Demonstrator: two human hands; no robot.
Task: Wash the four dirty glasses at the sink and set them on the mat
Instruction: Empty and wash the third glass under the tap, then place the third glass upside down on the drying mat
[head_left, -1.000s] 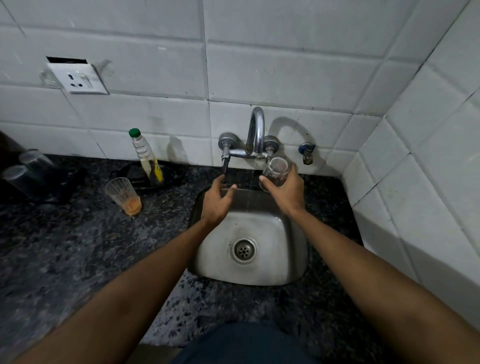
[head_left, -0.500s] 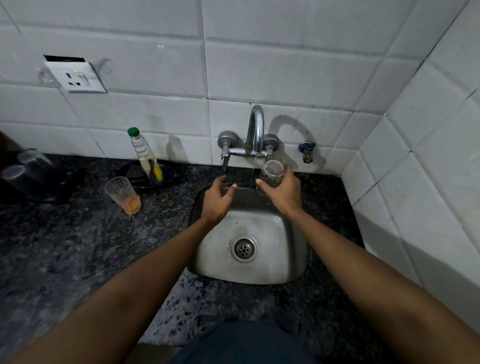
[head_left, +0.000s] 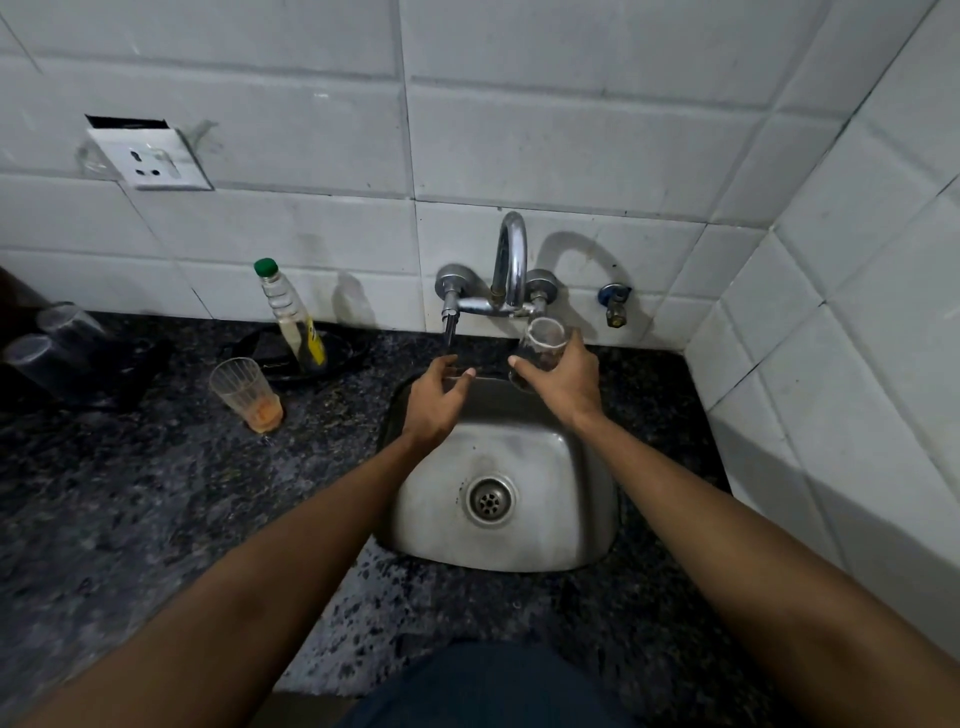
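Right hand (head_left: 563, 382) gripping clear glass (head_left: 543, 345) under tap (head_left: 511, 260), long axis near upright, mouth tipped toward 12 o'clock, left hand (head_left: 434, 402) relaxed, empty, over sink (head_left: 582, 519) at 9 o'clock of it

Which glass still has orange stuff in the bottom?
The ribbed clear glass standing upright on the dark counter, left of the steel sink. The clear glass gripped by the right hand shows no orange, nor do the two upturned glasses far left.

Left hand (head_left: 434, 402): arm stretched forward, fingers loosely spread, holding nothing.
Right hand (head_left: 563, 382): arm stretched forward, fingers curled in a grip.
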